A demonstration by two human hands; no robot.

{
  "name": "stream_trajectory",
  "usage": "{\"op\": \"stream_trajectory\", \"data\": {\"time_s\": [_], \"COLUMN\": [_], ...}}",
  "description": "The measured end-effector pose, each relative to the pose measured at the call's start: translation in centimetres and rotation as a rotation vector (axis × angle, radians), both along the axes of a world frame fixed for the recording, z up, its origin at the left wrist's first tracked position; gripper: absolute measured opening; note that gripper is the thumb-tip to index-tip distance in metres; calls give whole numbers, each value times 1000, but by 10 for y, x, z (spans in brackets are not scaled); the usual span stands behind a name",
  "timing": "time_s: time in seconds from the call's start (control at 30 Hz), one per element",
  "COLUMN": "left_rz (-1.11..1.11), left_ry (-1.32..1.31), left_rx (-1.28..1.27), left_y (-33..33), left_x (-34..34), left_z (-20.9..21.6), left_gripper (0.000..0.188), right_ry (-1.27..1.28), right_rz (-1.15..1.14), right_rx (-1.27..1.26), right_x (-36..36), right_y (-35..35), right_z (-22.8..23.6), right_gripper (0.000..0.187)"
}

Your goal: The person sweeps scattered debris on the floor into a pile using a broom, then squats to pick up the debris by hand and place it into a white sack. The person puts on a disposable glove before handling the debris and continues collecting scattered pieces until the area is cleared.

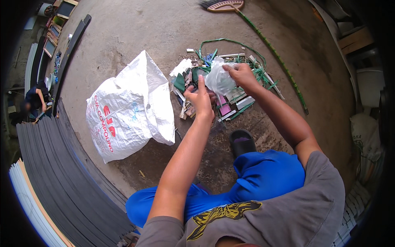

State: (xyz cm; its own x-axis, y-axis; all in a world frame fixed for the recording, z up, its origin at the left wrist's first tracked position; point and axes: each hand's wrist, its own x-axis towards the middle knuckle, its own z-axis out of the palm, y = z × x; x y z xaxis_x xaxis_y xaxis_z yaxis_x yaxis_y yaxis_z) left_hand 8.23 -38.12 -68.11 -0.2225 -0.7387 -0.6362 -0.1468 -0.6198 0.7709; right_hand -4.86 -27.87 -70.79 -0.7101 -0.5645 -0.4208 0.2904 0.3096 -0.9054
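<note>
Both hands of the crouching person hang over the scrap heap [223,108]: the right hand [243,77] has its fingers closed in a pinch on a crumpled clear plastic bag [220,80], while the left hand [200,99] is loosely spread, index finger stretched out by the bag's edge, gripping nothing that I can make out. Whether that fingertip touches the plastic, I cannot tell from where I stand.

Below them, the scraps are already together in one pile on the bare floor [144,29], pale strips, dark pieces and a pink block all mixed, with a green strap [224,39] looping out past the heap's far edge. To judge by this, the gathering looks done, but clearing the pile looks far from finished, since plenty lies loose there. Just left of the heap lies a big white sack [123,115], apart from the hands; how much it holds, if anything, I cannot see.

On the near side of the heap is the person's dark sandal [242,144]. To its right and beyond lies a broom [283,65], held by nobody. Well left of the heap, past the sack, dark strips [66,160] stand stacked, with another person [35,98] beyond them.
</note>
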Motion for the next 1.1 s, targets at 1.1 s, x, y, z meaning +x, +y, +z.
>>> {"op": "stream_trajectory", "data": {"time_s": [1.1], "left_rz": [-519], "left_ry": [60], "left_rx": [-858], "left_y": [32], "left_x": [1], "left_z": [-6], "left_gripper": [11], "right_ry": [-374], "right_rz": [-521], "right_rx": [-570], "right_x": [45], "right_y": [-20], "right_z": [5], "right_gripper": [10]}}
